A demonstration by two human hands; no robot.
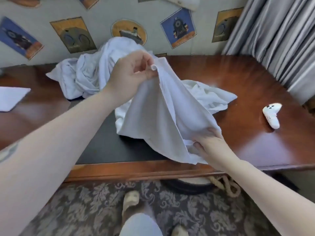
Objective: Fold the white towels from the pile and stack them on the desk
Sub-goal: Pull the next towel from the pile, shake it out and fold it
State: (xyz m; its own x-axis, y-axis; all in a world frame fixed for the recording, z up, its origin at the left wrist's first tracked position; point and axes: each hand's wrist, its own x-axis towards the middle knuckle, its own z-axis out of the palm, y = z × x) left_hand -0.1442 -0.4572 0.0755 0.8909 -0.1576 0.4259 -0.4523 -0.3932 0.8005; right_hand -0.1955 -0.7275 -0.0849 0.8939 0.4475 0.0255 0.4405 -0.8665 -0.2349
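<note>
While both hands grasp it, a white towel (158,113) hangs spread above the worktop's (238,92) near edge.

Nearest, the right hand (210,144) grips the towel's lower corner by the near edge; farther in, the left hand (131,72) pinches its upper edge, raised. Beyond, a folded towel (12,97) lies at the left edge, a white controller (272,114) toward the right edge, and the towel pile (95,72) at the far edge.
</note>
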